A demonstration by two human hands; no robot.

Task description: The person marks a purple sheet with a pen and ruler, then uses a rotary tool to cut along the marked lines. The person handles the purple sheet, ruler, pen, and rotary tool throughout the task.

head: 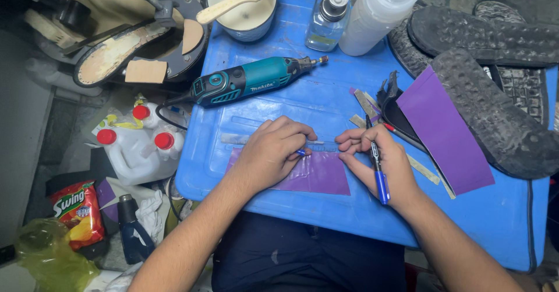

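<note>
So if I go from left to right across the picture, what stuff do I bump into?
Red snack bag → white jugs with red caps → teal rotary tool → left hand on the purple sheet → right hand holding a blue marker → big purple sheet → black shoe sole.

Purple sheet (317, 175) lies flat on blue lid, partly under hand. Clear ruler (323, 147) lies flat across its top edge. Blue pen (378, 172) points down toward body.
</note>
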